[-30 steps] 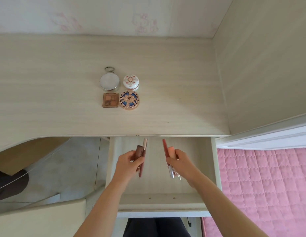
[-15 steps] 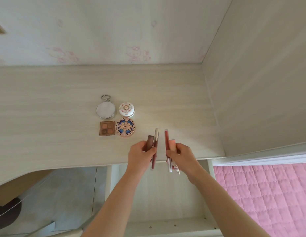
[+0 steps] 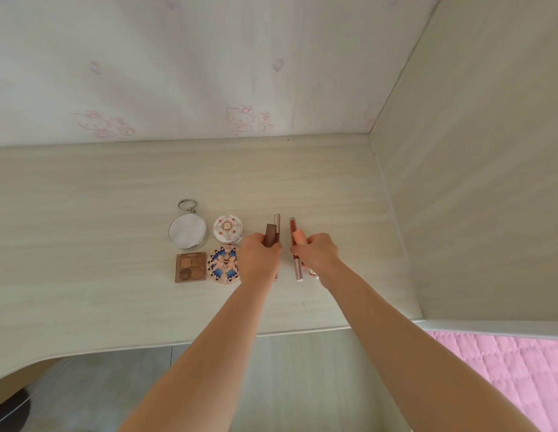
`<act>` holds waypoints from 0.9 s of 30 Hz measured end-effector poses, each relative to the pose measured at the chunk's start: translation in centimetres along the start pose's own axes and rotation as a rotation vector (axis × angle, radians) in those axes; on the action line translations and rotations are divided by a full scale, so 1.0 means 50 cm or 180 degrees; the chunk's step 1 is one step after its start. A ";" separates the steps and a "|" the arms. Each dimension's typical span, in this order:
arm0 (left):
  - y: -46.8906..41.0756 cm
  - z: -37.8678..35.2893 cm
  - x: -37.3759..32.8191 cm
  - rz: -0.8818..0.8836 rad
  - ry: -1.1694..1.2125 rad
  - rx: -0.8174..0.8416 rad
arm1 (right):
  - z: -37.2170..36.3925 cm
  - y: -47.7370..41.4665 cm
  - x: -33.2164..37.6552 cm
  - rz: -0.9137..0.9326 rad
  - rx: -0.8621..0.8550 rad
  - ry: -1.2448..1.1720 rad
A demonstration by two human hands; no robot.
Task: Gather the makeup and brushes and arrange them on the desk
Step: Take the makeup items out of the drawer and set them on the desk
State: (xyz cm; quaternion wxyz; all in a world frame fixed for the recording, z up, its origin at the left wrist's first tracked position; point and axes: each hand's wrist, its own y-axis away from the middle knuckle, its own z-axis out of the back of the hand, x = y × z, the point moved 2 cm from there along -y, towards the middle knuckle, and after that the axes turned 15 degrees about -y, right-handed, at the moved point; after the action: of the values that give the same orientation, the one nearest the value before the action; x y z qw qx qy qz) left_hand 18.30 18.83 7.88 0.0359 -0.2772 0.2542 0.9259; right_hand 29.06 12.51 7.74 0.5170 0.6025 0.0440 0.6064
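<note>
Over the pale wooden desk my left hand grips a brown lipstick tube and a slim silver-capped lip gloss. My right hand grips a red lip gloss with a silver end and a peach tube. Both hands hover just right of four compacts: a round silver mirror with a key ring, a white floral pot, a square brown eyeshadow palette and a round blue-patterned compact.
A wooden side panel walls the desk on the right. The back wall carries faint pink cartoon prints. An open drawer lies under my arms below the desk edge. A pink quilt shows at the lower right.
Both hands have lifted the lip products out of the drawer and carried them forward over the desk, stopping beside the compacts. The camera has tilted up toward the wall.
</note>
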 end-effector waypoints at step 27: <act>-0.059 -0.024 -0.002 0.0001 -0.0428 0.0037 | -0.025 -0.057 0.027 0.0450 -0.0474 0.0937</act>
State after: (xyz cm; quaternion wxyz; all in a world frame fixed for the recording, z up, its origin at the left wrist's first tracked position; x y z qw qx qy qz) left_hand 19.58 20.79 5.73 0.0544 -0.2142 0.2566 0.9409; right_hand 30.09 15.45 6.44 0.5042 0.4689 0.0318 0.7245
